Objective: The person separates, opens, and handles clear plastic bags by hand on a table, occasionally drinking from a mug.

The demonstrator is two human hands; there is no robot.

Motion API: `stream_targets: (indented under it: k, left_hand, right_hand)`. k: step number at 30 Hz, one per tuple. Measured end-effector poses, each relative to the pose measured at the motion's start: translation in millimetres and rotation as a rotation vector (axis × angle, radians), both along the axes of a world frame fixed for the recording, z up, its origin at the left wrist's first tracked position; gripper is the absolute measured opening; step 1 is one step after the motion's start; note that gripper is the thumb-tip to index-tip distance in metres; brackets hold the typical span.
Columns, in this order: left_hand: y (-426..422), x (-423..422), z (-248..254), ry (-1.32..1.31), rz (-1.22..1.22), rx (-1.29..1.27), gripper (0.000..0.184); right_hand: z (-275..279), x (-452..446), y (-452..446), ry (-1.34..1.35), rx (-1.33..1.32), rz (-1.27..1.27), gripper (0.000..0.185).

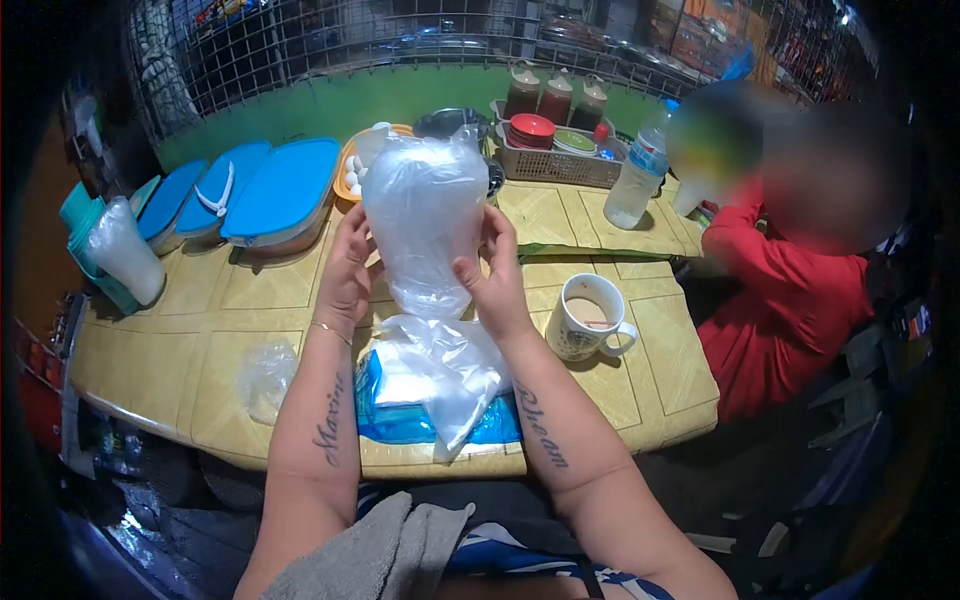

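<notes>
Hands up at the middle of the table (230, 335), and both were on the puffed plastic bag (425, 205), which stood upright between them just beyond the blue pack (402, 425)! The left hand (350, 255) curled in from one side, fingers bent along the bag's edge; the right hand (497, 270) closed from the other, thumb laid across the front low down, fingers up the side. So both gripped it, forearms reaching straight out and angling inward; whether its base touched the table, you couldn't tell. On to the lettering: dark script ran along each inner forearm, the left apparently reading "Maxine", the right too uncertain to call. Just beside the right forearm, the white mug (575, 335) showed a round green Starbucks-style emblem, its small print unreadable. Farther back, the water bottle (640, 165) wore a blue-and-red label, words too small to catch. White plastic (440, 370) lay over the blue pack, hiding much of its face.
</notes>
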State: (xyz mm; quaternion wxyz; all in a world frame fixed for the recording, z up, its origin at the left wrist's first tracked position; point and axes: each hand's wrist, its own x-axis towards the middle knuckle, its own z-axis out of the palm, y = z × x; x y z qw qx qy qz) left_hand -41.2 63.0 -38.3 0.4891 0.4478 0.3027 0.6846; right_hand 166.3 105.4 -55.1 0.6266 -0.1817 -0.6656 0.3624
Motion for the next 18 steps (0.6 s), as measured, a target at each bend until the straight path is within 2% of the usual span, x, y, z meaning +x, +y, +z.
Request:
stream_targets:
  k: [1,3,5,6,7,8,10,11,13,15,18]
  left_hand:
    - [0.3,2.6,0.4,0.074,0.009,0.010,0.086]
    - [3.4,13.2,-4.9,0.216,0.008,0.029,0.097]
    - [10.5,12.2,-18.8,0.285,0.012,-0.016,0.095]
    - [15.5,15.2,-25.1,0.320,0.008,-0.036,0.095]
    - [8.7,22.9,-12.8,0.396,0.108,-0.067,0.079]
    - [7.1,29.9,-11.6,0.379,0.131,-0.048,0.079]
    - [9.2,36.8,-12.1,0.346,0.188,-0.002,0.079]
    - [9.0,38.3,-11.2,0.345,0.140,-0.001,0.079]
    - [5.5,36.2,-8.3,0.349,0.064,-0.003,0.080]
    - [-0.5,31.5,1.9,0.317,-0.066,-0.135,0.082]
    - [-1.8,27.6,2.6,0.303,-0.146,-0.219,0.091]
  right_hand:
    - [-2.2,-4.7,-0.9,0.020,-0.062,0.107,0.096]
    - [-3.2,-6.1,-2.9,-0.104,-0.125,0.129,0.101]
    - [-12.4,-7.1,2.9,-0.173,-0.204,0.120,0.110]
    - [-13.7,-9.5,4.9,-0.159,-0.196,0.123,0.111]
    - [-15.4,-10.7,6.8,-0.145,-0.188,0.123,0.111]
    - [-17.7,-8.9,7.1,-0.131,-0.180,0.118,0.112]
    - [-2.0,-8.1,-4.2,-0.083,-0.397,0.250,0.106]
    - [0.5,-11.1,-4.2,-0.079,-0.456,0.229,0.107]
    - [-4.5,-9.4,-0.1,-0.152,-0.379,0.173,0.110]
    - [-3.7,-7.8,1.3,-0.196,-0.320,0.152,0.114]
    - [-0.6,-7.5,-1.4,-0.112,-0.374,0.256,0.113]
